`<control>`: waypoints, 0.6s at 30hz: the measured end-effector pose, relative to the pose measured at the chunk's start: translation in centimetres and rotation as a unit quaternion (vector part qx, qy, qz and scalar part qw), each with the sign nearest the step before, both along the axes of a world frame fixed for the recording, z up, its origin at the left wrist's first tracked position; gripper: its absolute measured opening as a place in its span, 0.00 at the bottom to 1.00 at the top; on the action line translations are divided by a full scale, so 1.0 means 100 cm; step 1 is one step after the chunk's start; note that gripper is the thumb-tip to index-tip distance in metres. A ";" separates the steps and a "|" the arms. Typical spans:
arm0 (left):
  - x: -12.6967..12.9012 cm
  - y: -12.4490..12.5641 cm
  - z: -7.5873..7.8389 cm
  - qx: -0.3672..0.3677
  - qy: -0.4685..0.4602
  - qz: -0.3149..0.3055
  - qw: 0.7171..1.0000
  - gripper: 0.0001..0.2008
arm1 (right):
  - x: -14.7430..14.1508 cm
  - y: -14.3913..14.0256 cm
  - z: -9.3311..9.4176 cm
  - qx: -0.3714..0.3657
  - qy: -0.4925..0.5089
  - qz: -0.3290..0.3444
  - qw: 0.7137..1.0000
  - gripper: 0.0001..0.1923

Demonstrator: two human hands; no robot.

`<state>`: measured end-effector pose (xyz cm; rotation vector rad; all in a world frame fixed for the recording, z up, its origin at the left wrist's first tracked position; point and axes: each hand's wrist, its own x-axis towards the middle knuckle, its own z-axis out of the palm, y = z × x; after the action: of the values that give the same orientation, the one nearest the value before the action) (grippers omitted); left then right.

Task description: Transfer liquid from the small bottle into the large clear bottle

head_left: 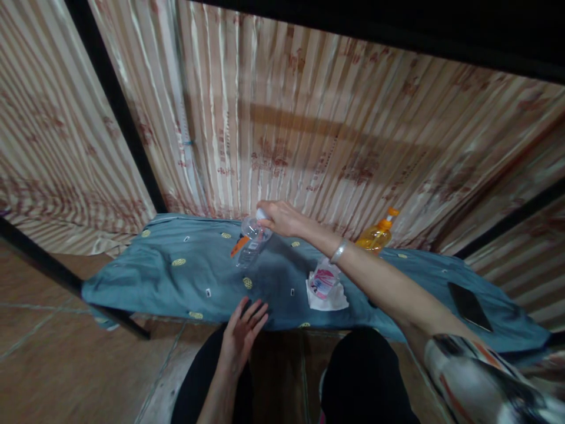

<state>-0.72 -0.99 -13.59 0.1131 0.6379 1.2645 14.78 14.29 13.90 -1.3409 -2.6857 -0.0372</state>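
My right hand (281, 218) is closed around the white-capped top of a clear plastic bottle (256, 241) with an orange label. The bottle is tilted over the blue cloth (154, 265), and I cannot tell whether its base touches. Closer to me, my left hand (242, 333) holds nothing, fingers apart, near the cloth's front edge. Under my right forearm, a clear container with a pink print (324, 280) rests on a white tissue (329, 300); the arm partly covers it. Behind that forearm stands a pump bottle of yellow liquid (375, 235) with an orange pump top.
A dark phone (470, 306) lies at the cloth's right end. Black metal posts (119, 106) stand at the sides, and a dark beam (397, 35) crosses overhead. Striped curtains (282, 129) hang directly behind the cloth. My knees (368, 377) are close to its front edge.
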 end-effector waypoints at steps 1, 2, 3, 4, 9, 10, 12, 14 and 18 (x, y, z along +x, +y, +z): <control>-0.001 -0.001 -0.002 0.000 0.004 -0.005 1.000 0.21 | -0.010 0.007 -0.004 0.004 -0.015 -0.004 1.000 0.15; -0.001 -0.001 -0.005 0.002 0.008 -0.010 1.000 0.21 | -0.019 0.013 -0.008 0.010 -0.027 -0.011 1.000 0.15; -0.002 -0.002 -0.007 0.005 0.011 -0.013 1.000 0.21 | -0.028 0.019 -0.013 0.012 -0.032 -0.013 0.999 0.16; -0.002 -0.003 -0.009 0.009 0.013 -0.017 1.000 0.22 | -0.036 0.024 -0.017 0.012 -0.034 -0.014 0.999 0.16; -0.005 -0.005 -0.017 0.026 0.019 -0.022 0.999 0.24 | -0.066 0.042 -0.030 0.013 -0.037 -0.022 0.999 0.18; -0.006 -0.006 -0.018 0.028 0.021 -0.023 0.999 0.25 | -0.070 0.044 -0.031 0.012 -0.037 -0.026 0.999 0.19; -0.006 -0.007 -0.019 0.034 0.023 -0.025 0.999 0.26 | -0.073 0.048 -0.031 0.008 -0.035 -0.033 0.999 0.22; -0.007 -0.008 -0.019 0.040 0.026 -0.025 0.999 0.28 | -0.073 0.051 -0.031 0.004 -0.032 -0.035 0.999 0.23; -0.006 -0.009 -0.018 0.052 0.032 -0.028 0.998 0.29 | -0.070 0.051 -0.033 -0.003 -0.023 -0.028 0.999 0.26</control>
<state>-1.28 -1.91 -15.43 0.2560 0.6196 1.2442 7.79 19.41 10.57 -1.4342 -2.6884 -0.0660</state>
